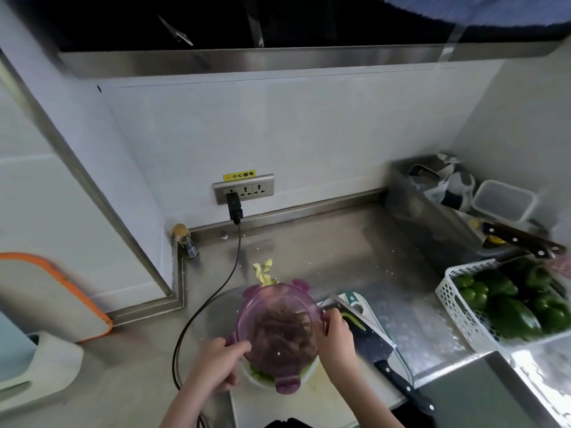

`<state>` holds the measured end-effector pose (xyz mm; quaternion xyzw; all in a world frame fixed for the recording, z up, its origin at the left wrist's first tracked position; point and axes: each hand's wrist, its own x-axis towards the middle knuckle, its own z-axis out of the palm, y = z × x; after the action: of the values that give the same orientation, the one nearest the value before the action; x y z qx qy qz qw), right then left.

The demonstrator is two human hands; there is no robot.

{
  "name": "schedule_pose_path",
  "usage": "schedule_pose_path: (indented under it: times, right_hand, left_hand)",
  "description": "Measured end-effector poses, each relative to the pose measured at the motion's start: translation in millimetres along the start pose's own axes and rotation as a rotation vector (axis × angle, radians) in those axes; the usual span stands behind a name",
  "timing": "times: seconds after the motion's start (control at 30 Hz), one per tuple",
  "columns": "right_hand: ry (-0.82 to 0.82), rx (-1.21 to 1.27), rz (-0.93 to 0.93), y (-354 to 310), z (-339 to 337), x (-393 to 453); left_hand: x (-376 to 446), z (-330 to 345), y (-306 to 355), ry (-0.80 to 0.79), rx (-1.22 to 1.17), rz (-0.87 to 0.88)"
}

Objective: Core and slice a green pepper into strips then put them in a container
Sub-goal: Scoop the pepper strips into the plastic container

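A round purple see-through lid (278, 329) with clip tabs is tilted over a pale container (258, 378) standing on the white cutting board (312, 403). Green pepper strips (279, 333) show through the lid. My left hand (216, 362) grips the lid's left tab, index finger stretched along the rim. My right hand (335, 338) holds the right tab. A cleaver (370, 338) with a black handle lies right of the container, with one pepper strip (352, 319) on its blade. Pale pepper core scraps (264, 273) lie on the counter behind the lid.
A white basket (454, 304) of whole green peppers stands at the right. Behind it are a steel tub (432, 223), a clear box (503, 200) and a second knife (522, 239). A black cable (216, 291) runs from the wall socket past my left hand. An orange-rimmed board (46, 291) leans at the left.
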<state>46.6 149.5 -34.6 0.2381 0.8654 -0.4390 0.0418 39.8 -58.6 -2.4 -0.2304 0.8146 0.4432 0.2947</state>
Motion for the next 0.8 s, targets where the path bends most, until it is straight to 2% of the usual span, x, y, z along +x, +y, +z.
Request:
schedule_pose_path:
  times: [0.1, 0.17, 0.27, 0.4, 0.47, 0.57, 0.7, 0.8]
  right_hand:
    - [-0.054, -0.107, -0.001, 8.7, -1.2, -9.8]
    - [-0.061, -0.190, -0.017, 11.7, -0.1, -15.3]
    - [-0.031, -0.295, -0.057, 4.5, 0.2, -18.1]
    - [0.003, -0.486, -0.266, -19.6, 1.0, -10.7]
    - [-0.019, -0.539, -0.351, -27.5, 11.8, -1.7]
    - [-0.036, -0.610, -0.349, -21.9, 32.4, 5.3]
    - [-0.017, -0.581, -0.317, -15.3, 39.8, 9.2]
    - [-0.025, -0.621, -0.281, -20.2, 38.1, 10.2]
  left_hand:
    - [-4.8, -2.1, -4.7, -0.121, 0.056, -0.102]
    - [-1.3, -0.4, -8.5, -0.111, 0.076, -0.104]
    - [6.2, 4.4, -13.1, 0.022, 0.192, 0.053]
    - [13.3, 10.3, 0.8, 0.309, 0.374, 0.490]
    - [28.5, 21.2, 6.2, 0.344, 0.491, 0.617]
    - [39.4, 38.2, 7.9, 0.353, 0.600, 0.644]
    - [48.3, 47.0, 3.7, 0.490, 0.565, 0.716]
    - [46.4, 46.2, 6.9, 0.455, 0.521, 0.671]
